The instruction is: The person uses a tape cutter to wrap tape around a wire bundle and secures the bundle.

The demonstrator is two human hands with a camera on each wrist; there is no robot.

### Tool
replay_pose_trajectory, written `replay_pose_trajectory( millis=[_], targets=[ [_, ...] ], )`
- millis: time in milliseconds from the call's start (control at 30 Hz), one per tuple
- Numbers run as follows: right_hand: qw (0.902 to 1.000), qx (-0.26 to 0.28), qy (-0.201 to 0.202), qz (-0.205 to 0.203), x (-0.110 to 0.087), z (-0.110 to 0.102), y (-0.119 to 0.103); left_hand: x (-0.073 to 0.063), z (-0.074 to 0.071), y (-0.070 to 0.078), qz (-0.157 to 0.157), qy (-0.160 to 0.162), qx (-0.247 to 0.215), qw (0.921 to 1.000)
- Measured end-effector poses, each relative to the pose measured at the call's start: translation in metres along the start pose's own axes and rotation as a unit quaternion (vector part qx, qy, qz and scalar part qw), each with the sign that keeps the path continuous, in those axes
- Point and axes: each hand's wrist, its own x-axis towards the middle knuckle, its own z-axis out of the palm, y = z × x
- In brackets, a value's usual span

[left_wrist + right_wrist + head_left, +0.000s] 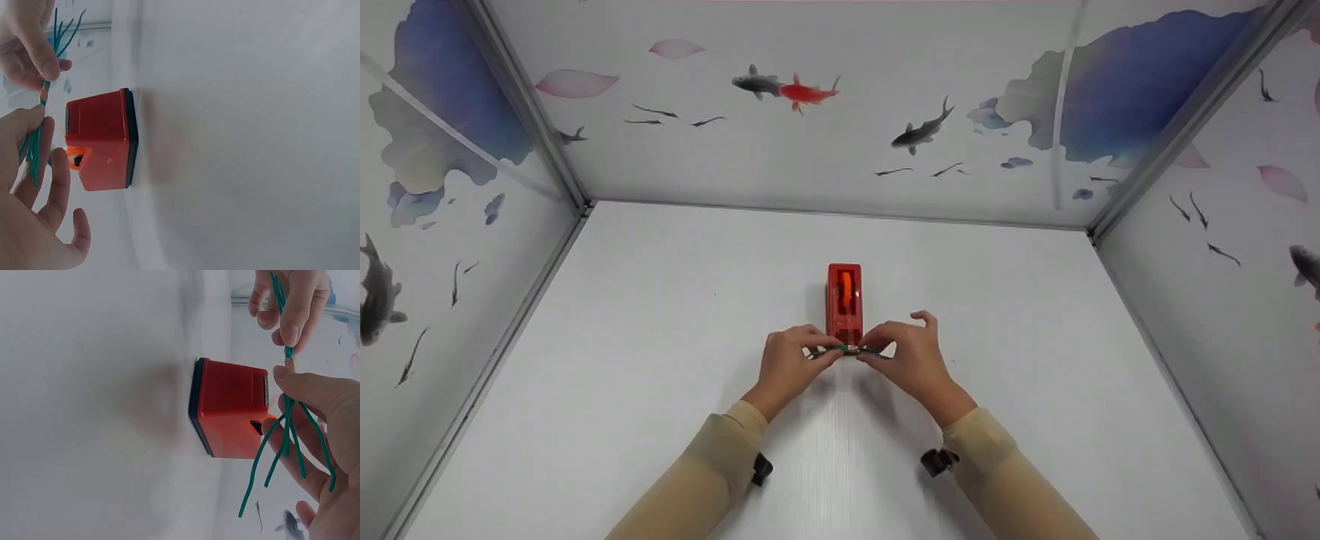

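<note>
A bundle of thin green wires (287, 417) is pinched by both hands, just in front of a red tape dispenser (844, 300). My left hand (791, 361) grips one side of the bundle between thumb and fingertips. On the other side, my right hand (913, 360) pinches it the same way, its little finger raised in the head view. Between the two thumbs shows a short copper-coloured section (289, 363). Loose wire ends fan out past each hand, clearest in the right wrist view. Fingers cover parts of the bundle.
The dispenser, with a dark base (133, 138), an orange wheel (846, 289) and a toothed cutting edge (266, 390), stands on the white table (660, 300). Panels printed with fish (808, 93) wall the table at the back and both sides.
</note>
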Motion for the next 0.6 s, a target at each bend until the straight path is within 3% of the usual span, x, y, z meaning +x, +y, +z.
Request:
replay_pose_trajectory(
  millis=[267, 600],
  targets=[
    [0.9914, 0.109, -0.022, 0.068, 0.0011, 0.0037, 0.0021, -0.0029, 0.0048, -0.0028, 0.003, 0.025, 0.003, 0.9997],
    [0.9814, 0.136, -0.058, 0.123, 0.0014, 0.0064, -0.0024, -0.0026, 0.0102, -0.0018, 0.039, 0.071, 0.029, 0.9963]
  ],
)
